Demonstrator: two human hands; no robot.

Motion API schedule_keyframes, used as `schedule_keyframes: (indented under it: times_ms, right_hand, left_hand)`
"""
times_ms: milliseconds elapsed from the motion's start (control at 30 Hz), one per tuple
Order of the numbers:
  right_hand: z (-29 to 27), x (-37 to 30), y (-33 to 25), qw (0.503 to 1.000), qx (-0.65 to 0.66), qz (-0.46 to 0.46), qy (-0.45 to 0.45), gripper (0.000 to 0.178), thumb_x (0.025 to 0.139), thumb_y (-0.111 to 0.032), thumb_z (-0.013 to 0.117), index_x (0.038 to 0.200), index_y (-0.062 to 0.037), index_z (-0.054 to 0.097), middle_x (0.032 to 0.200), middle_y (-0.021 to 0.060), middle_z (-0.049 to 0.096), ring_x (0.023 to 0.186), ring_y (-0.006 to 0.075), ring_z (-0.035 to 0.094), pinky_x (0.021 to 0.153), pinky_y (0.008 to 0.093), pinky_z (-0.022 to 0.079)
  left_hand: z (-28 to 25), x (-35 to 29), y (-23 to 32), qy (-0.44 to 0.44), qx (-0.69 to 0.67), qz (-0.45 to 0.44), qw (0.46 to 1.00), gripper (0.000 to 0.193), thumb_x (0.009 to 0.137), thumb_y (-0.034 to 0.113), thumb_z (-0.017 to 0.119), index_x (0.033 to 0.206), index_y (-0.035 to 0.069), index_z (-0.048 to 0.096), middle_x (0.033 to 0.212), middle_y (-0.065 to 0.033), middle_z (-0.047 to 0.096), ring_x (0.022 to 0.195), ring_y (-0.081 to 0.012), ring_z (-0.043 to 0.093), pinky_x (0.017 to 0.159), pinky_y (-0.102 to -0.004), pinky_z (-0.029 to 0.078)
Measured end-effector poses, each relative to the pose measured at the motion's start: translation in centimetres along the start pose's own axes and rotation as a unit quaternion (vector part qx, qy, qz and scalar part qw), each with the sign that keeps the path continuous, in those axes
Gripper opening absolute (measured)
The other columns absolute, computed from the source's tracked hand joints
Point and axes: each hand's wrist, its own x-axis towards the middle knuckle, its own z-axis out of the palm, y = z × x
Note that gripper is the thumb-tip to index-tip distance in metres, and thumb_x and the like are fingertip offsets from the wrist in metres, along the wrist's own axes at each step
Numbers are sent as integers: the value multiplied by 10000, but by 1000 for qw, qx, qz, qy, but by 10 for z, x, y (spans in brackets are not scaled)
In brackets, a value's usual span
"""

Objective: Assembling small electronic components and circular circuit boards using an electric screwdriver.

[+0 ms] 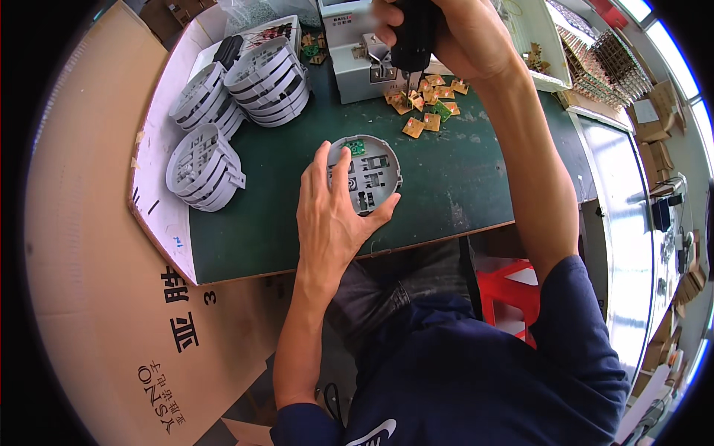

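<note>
My left hand [331,212] grips a round grey plastic housing [381,195] on the green workbench, thumb at its near right rim and fingers over its left side. A small green circuit board [357,147] lies inside the housing at the far edge, close to my fingertips. Raised at the back, my right hand [472,41] is closed around a black electric screwdriver [413,44]. Its thin bit points down in front of a white screw feeder [349,74], above small tan circuit boards [431,121].
Stacks of grey housings [269,85] stand at the left, inside the white side wall [160,156]. A light tray [547,44] sits at the back right, beside a rack of boards [606,63]. A red stool [513,293] is below the bench's right side, and a large cardboard sheet [82,223] lies left.
</note>
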Motion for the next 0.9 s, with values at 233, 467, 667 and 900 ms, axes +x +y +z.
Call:
schedule_keyframes:
  times_ms: [233, 467, 667, 900]
  right_hand:
    - [-2, -1, 2, 1000, 8, -15, 24, 276, 962, -284, 735, 1002, -50, 595, 809, 19, 573, 659, 115, 589, 580, 287, 517]
    - [7, -2, -8, 998, -42, 30, 31, 287, 947, -300, 751, 977, -62, 594, 799, 35, 619, 674, 113, 614, 589, 285, 522]
    - [5, -2, -6, 998, -31, 10, 53, 327, 946, -322, 763, 998, -59, 576, 769, 31, 623, 653, 117, 615, 610, 287, 533]
    - [4, -4, -5, 988, -132, 30, 76, 398, 946, -365, 762, 1092, -34, 595, 824, 35, 642, 741, 122, 634, 677, 279, 520]
  left_hand:
    - [-1, 1, 1, -11, 11, 3, 1000, 868, 783, 557, 823, 1320, -80, 577, 1434, -251, 478, 1207, -396, 553, 991, -484, 518]
    - [4, 2, 2, -2, 20, -23, 1000, 813, 785, 510, 837, 1319, -42, 568, 1456, -227, 492, 1244, -414, 541, 1041, -491, 483]
    - [-29, -6, -10, -36, -474, -222, 851, 652, 964, 417, 661, 1413, -35, 520, 1391, -202, 584, 1216, -322, 613, 1070, -445, 495]
    - [-49, -12, -10, -10, -924, -233, 304, 945, 949, 707, 514, 1528, -28, 374, 1462, -389, 435, 1246, -525, 546, 1156, -609, 423]
